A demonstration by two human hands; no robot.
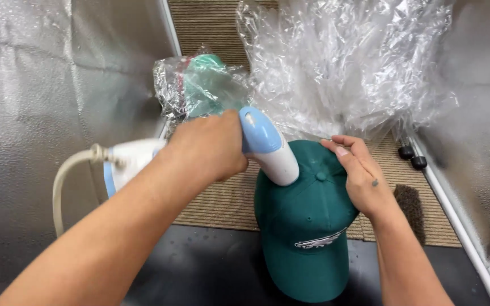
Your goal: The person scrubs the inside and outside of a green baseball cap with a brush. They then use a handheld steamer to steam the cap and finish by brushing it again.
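Note:
A dark green cap (304, 226) with a small white emblem on its front stands upright at centre, brim toward me. My left hand (208, 150) grips a white and light-blue handheld steamer (267, 148), its head pressed against the cap's crown on the left side. A pale hose or cord (66, 175) runs from the steamer's rear at the left. My right hand (358, 175) rests on the cap's right side, fingers curled over the crown.
A bag of clear plastic holding green items (202, 85) lies behind the steamer. A large heap of crinkled clear plastic (347, 62) fills the back right. Silvery foil walls (46, 102) enclose both sides. Two small black knobs (412, 157) sit by the right wall.

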